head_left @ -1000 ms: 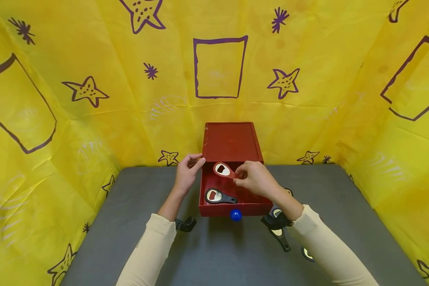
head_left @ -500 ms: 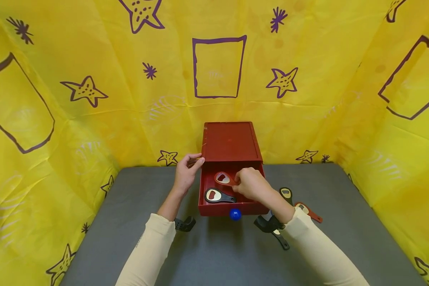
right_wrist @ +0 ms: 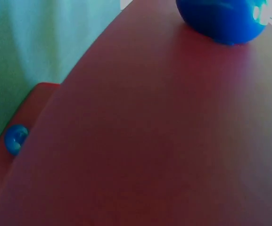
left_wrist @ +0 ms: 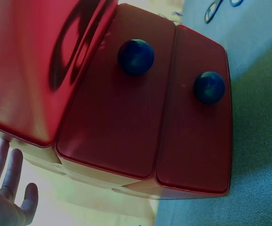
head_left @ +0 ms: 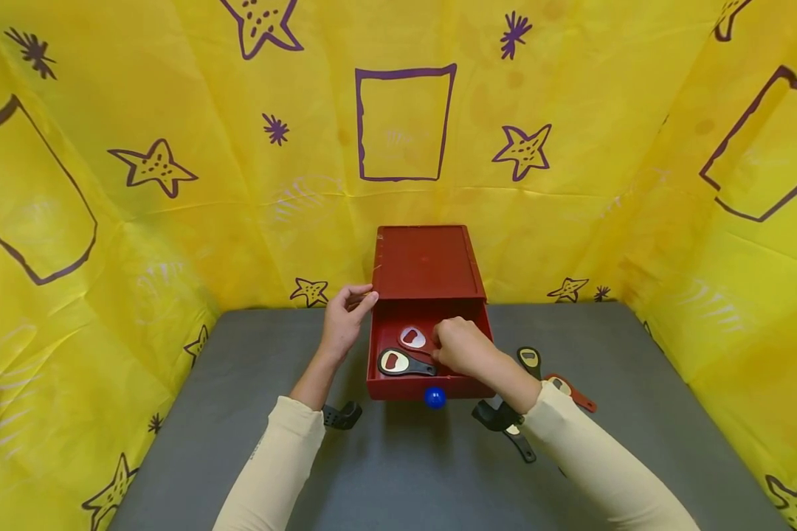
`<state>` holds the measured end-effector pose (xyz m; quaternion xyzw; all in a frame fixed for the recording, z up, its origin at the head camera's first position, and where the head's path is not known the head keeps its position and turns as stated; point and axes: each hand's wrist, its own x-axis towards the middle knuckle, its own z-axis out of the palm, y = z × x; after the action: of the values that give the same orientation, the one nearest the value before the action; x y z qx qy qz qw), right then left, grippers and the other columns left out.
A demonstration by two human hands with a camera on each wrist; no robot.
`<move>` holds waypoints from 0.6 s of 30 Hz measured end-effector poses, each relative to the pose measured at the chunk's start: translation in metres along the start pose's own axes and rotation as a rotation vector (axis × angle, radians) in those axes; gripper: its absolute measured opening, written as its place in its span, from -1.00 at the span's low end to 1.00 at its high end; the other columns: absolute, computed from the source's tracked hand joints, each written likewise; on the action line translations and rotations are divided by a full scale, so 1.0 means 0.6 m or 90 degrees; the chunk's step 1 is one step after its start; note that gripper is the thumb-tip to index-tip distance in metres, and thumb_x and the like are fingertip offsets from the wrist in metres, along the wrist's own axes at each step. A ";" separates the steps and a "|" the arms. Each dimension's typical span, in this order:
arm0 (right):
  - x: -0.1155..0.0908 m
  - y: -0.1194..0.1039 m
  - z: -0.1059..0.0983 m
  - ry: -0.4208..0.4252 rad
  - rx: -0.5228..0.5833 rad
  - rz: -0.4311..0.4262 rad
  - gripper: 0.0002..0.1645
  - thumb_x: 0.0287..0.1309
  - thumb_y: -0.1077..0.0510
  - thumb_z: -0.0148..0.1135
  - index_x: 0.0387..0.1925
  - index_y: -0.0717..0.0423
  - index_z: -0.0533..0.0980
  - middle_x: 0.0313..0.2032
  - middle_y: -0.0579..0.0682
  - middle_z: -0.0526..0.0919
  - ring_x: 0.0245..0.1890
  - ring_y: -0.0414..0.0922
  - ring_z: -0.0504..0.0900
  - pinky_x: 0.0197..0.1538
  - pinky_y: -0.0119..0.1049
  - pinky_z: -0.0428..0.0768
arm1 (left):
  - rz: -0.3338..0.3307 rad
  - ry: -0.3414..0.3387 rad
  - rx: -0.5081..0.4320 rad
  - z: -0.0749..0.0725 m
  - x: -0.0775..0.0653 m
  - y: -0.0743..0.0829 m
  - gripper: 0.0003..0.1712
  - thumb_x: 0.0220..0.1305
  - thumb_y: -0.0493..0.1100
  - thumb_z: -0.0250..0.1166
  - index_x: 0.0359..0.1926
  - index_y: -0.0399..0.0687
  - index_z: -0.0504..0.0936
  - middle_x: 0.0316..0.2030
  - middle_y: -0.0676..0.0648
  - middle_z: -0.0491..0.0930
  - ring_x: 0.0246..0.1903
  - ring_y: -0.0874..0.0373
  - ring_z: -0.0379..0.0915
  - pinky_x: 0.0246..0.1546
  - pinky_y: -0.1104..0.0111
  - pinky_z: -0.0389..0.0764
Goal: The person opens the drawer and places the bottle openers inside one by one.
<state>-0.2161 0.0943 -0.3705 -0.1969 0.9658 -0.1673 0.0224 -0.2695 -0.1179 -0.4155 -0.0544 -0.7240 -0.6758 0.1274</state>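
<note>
A red drawer unit [head_left: 428,262] stands at the back of the table, its top drawer [head_left: 408,388] pulled out. My left hand [head_left: 343,322] touches the unit's left side with fairly straight fingers, seen also in the left wrist view as a left hand [left_wrist: 6,193] against the casing. Inside the drawer, my right hand [head_left: 463,346] pinches the handle end of a red bottle opener [head_left: 412,338], whose head points left. Its fingertips are partly hidden. Just in front lies a black bottle opener [head_left: 406,363], also in the drawer.
Right of the unit, a black bottle opener [head_left: 528,358], a red bottle opener [head_left: 574,393] and another black one [head_left: 520,445] lie on the grey table [head_left: 398,472], partly behind my right arm. Two lower drawers with blue knobs [left_wrist: 136,57] are shut.
My right hand has lowered the red bottle opener into the drawer, bringing it nearer the front beside the black one. My left hand has stayed at the unit's side.
</note>
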 end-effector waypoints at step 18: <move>-0.074 0.076 -0.085 0.147 0.227 -0.061 -0.73 0.23 0.13 0.29 -0.07 0.15 0.63 -0.21 0.03 0.63 -0.30 -0.11 0.65 -0.23 -0.31 0.61 | -0.006 -0.016 0.005 -0.005 0.001 0.001 -0.66 0.26 -0.23 0.33 0.02 -0.32 0.60 -0.03 -0.30 0.62 -0.21 0.31 0.52 -0.16 0.58 0.55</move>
<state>-0.1976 0.1670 -0.3385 -0.2147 0.9066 -0.3581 -0.0618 -0.2697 -0.1208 -0.4145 -0.0589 -0.7286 -0.6727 0.1150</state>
